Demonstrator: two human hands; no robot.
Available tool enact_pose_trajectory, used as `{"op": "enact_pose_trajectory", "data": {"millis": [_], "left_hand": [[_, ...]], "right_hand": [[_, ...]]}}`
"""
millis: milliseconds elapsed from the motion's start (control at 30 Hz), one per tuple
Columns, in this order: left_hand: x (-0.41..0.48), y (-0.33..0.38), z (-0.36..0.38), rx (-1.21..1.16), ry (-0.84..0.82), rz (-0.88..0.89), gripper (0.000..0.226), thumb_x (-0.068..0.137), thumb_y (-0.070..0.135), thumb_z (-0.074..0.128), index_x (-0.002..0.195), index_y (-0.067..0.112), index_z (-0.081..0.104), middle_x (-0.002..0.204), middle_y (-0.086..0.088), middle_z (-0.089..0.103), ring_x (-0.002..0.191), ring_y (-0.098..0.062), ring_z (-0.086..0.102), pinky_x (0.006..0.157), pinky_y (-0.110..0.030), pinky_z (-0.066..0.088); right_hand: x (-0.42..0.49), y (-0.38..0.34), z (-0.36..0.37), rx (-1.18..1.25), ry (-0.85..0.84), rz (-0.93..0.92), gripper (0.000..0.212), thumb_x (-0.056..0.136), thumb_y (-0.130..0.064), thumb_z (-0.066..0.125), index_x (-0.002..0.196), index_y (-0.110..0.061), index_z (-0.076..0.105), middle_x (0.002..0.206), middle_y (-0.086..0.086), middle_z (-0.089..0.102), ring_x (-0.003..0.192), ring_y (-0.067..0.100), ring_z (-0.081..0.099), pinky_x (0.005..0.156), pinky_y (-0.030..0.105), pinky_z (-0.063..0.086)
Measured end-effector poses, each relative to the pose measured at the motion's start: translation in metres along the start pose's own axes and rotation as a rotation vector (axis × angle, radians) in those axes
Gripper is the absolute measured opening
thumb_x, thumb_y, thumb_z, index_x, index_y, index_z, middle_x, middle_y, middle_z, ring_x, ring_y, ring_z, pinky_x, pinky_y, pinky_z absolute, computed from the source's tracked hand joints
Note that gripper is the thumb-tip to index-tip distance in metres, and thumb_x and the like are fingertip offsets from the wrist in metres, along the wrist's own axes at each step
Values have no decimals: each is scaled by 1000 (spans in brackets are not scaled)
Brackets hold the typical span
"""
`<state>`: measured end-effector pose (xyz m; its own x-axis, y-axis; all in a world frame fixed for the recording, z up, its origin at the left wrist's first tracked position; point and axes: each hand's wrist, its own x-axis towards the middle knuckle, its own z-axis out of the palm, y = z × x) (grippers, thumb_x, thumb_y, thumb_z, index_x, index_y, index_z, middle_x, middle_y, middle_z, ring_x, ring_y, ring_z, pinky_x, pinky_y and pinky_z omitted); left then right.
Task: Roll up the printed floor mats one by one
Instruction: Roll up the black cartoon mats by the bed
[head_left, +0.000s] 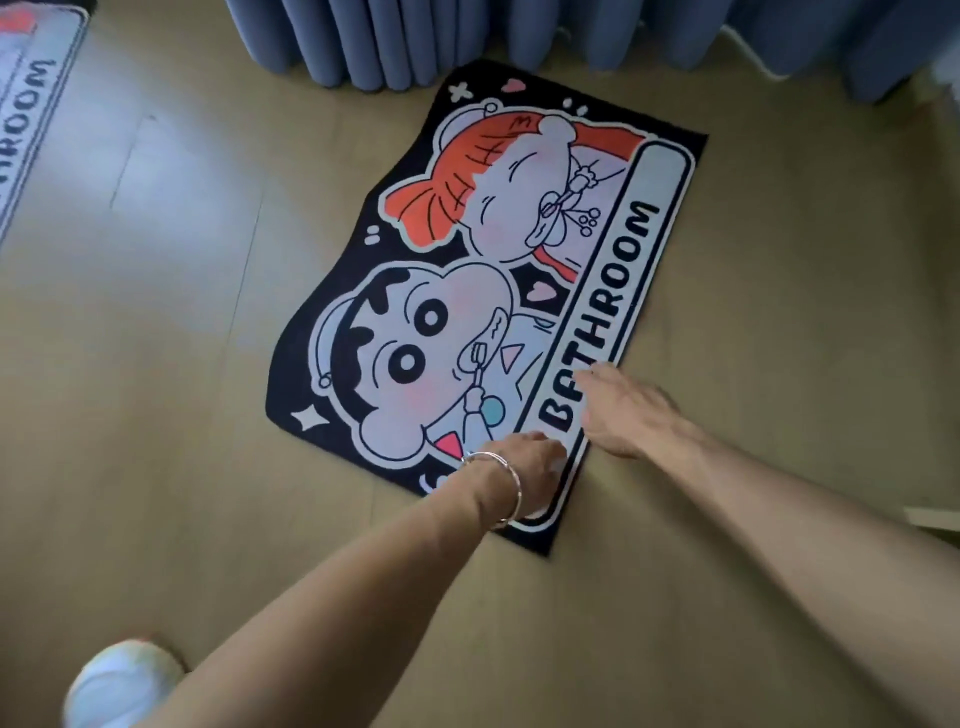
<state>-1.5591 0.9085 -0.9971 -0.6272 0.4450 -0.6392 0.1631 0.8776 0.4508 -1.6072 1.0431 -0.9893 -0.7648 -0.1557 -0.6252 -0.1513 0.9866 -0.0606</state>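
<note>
Shoe (122, 680): white, nearest, on the floor (182, 322) at left.
Left hand (519, 467): on the near end of the printed mat (519, 234); fingers blurred, so I cannot tell its grip.
Right hand (626, 410): fingers straight on the letters "BA", grip wide, holding nothing.
Printed mat: flat and unrolled on the floor.
Second mat (31, 104): far left, flat.
Curtain (389, 36): blue, behind.
</note>
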Motion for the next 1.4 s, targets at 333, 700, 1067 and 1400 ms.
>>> {"op": "enact_pose_trajectory", "data": {"millis": [333,700,1067,1400], "left_hand": [[-50,-106,-80,846,-276,-94,38,93,37,48,128,22,52,123,2,59,110,-21,59,91,-34,48],[-66,-130,-20,893,-114,21,34,95,35,47,124,17,49,116,-3,57,107,-21,57,85,-33,45],[-60,-92,1,925,-69,199,27,97,20,36,111,14,59,111,-6,57,102,-23,54,78,-33,40],[-60,-10,26,344,-162,-22,32,89,28,49,117,14,56,113,-7,48,100,-27,49,79,-33,41]], "right_hand": [[-35,-96,33,-31,-213,-205,46,92,-42,59,122,-9,51,117,9,47,108,28,50,88,45,48],[-45,-117,69,-216,-96,-229,27,89,-3,55,114,-12,49,110,9,48,88,25,51,65,36,38],[-69,-72,53,-254,-186,-90,20,85,-10,52,104,-12,59,105,6,53,89,24,59,67,33,42],[-95,-29,78,-58,-301,-203,34,100,-37,37,125,-16,48,122,7,44,108,25,49,87,42,46]]}}
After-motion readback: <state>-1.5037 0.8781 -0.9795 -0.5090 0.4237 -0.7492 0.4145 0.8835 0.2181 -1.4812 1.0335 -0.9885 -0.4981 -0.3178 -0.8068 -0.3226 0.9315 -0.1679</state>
